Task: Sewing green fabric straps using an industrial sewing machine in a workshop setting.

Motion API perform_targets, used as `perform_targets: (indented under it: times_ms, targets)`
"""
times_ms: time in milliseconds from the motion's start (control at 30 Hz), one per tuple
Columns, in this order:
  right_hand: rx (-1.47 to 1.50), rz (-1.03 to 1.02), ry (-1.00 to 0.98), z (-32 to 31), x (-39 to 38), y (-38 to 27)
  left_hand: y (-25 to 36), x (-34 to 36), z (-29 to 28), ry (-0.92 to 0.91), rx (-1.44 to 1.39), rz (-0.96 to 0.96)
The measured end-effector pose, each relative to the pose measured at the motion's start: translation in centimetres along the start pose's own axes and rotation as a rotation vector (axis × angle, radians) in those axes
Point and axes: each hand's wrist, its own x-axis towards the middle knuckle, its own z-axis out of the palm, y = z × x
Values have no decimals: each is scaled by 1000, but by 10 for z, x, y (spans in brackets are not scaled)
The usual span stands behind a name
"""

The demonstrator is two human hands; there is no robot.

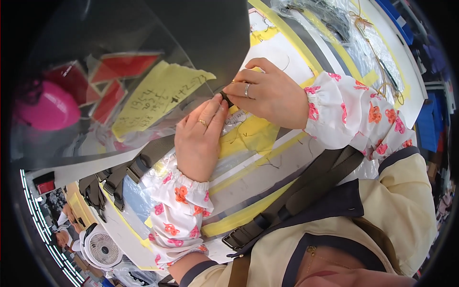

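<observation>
My left hand [202,136] and my right hand [270,93] meet at the middle of the view, both closed at the fingertips. Between them is a small dark piece [226,99], pinched from both sides; its kind is mostly hidden by the fingers. Beneath the hands lie a yellow patch [253,138] with loose dark threads and a white table covered in strips of yellow tape [239,222]. A large dark glossy panel [210,33] stands just beyond the fingertips at the upper left.
Dark webbing straps with buckles [138,167] lie left of my left hand; another strap [306,184] crosses near my body. A yellow handwritten note [153,103] and a pink rounded object [52,107] show at the panel. A white fan [103,248] and another person [64,234] are at lower left.
</observation>
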Motion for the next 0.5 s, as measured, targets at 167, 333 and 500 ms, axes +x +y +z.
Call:
perform_targets:
  times_ms: [167, 333, 500]
  targets:
    - [-15, 7, -72, -7, 2, 1, 3, -4, 3, -34, -268, -212]
    - [24, 10, -70, -9, 4, -5, 8, -2, 0, -27, -239, -277]
    - [-30, 18, -40, -9, 6, 1, 3, 2, 1, 15, -170, -206]
